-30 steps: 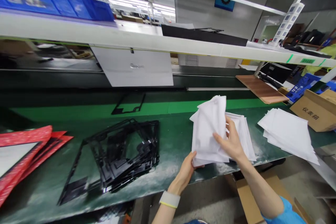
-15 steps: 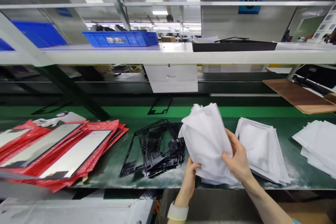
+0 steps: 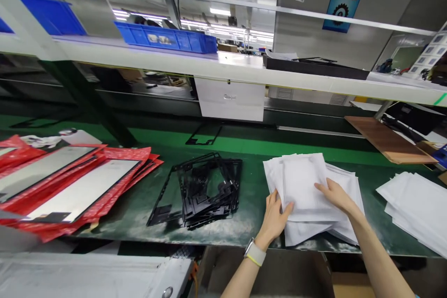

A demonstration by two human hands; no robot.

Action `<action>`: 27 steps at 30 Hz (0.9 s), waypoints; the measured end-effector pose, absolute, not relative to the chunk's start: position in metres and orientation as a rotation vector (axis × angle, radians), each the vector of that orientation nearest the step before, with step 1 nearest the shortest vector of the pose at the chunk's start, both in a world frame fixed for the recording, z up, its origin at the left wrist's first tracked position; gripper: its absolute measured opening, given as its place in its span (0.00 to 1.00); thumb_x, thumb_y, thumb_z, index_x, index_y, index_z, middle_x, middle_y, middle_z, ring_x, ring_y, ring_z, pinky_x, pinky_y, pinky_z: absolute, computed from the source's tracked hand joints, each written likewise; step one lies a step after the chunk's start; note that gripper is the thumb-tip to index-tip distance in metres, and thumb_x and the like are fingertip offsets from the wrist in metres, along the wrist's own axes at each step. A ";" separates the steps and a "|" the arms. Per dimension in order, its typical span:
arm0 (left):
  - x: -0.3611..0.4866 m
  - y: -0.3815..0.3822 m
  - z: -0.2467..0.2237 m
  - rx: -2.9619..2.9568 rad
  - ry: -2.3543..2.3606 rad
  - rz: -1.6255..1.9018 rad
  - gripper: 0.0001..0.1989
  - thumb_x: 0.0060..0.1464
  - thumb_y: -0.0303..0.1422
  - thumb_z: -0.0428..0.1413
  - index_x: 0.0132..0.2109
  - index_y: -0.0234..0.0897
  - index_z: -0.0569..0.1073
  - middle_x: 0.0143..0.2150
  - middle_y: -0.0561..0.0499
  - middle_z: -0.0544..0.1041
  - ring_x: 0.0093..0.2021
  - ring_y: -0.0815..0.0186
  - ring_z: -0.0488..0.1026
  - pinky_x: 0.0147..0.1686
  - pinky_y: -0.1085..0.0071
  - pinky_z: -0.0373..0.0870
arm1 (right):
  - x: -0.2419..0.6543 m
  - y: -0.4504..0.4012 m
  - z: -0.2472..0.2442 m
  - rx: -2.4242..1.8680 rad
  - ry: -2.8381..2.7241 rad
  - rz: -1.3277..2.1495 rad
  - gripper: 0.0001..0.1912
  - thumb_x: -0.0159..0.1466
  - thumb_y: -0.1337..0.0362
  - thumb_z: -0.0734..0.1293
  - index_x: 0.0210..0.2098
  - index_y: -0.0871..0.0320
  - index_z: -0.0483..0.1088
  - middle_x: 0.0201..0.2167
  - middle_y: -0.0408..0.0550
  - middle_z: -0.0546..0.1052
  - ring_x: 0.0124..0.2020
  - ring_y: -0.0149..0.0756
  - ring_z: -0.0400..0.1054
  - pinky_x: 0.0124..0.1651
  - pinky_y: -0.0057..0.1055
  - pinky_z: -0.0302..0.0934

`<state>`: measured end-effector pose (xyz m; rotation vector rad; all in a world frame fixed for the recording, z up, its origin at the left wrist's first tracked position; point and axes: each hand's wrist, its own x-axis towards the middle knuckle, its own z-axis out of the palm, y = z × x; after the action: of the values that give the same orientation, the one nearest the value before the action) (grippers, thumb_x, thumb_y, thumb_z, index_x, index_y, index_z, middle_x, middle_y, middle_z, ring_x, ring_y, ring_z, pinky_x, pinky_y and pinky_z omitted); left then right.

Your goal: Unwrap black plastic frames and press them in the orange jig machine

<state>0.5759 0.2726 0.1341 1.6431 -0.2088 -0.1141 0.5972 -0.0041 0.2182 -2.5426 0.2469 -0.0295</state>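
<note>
A stack of thin white pouches [image 3: 304, 177], soft-looking like foam sleeves, lies at the front of the green bench. My left hand [image 3: 274, 216] holds its left edge, thumb on top and fingers along the side. At the right edge my right hand [image 3: 337, 195] grips the pouches, its thumb over the top one; some of its fingers are hidden. Beneath and to the right, more white pouches [image 3: 349, 185] stick out from under the upper ones. Left of my hands is a tangled pile of thin black frames [image 3: 209, 195].
Screen-like panels [image 3: 87, 186] on red bubble wrap [image 3: 129, 153] lie at the left. More white sheets [image 3: 415, 205] are at the right, below a brown board [image 3: 387, 139]. A shelf [image 3: 237, 63] carrying a blue bin [image 3: 167, 37] and a black tray [image 3: 314, 67] spans above the bench [image 3: 254, 167].
The pouches in my hands have moved right and down, from upright and bunched to lying flat over the other white stack. The camera view has tilted.
</note>
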 end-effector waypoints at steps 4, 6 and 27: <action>0.571 0.276 0.139 1.729 -0.233 -0.023 0.28 0.62 0.46 0.64 0.66 0.39 0.78 0.79 0.36 0.60 0.80 0.41 0.50 0.79 0.42 0.47 | 0.600 0.008 0.213 -2.600 0.211 -0.096 0.19 0.69 0.44 0.66 0.40 0.55 0.73 0.46 0.61 0.82 0.50 0.59 0.78 0.60 0.52 0.71; 0.565 0.278 0.150 1.727 -0.239 0.051 0.31 0.61 0.44 0.66 0.67 0.39 0.76 0.81 0.37 0.56 0.82 0.41 0.47 0.80 0.43 0.47 | 0.599 0.012 0.215 -2.493 0.195 -0.172 0.23 0.69 0.43 0.67 0.48 0.56 0.75 0.53 0.61 0.82 0.57 0.60 0.77 0.64 0.53 0.70; 0.569 0.300 0.178 1.000 0.121 -0.056 0.39 0.46 0.60 0.75 0.55 0.36 0.82 0.60 0.36 0.84 0.67 0.41 0.76 0.70 0.51 0.71 | 0.595 0.069 0.282 -1.808 -0.023 -0.199 0.38 0.62 0.35 0.77 0.58 0.58 0.78 0.57 0.59 0.84 0.59 0.63 0.78 0.61 0.54 0.76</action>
<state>0.5687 0.3004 0.1776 1.0000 0.1208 -0.0558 0.5946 0.0695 0.2823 -1.8075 -0.0231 -0.1989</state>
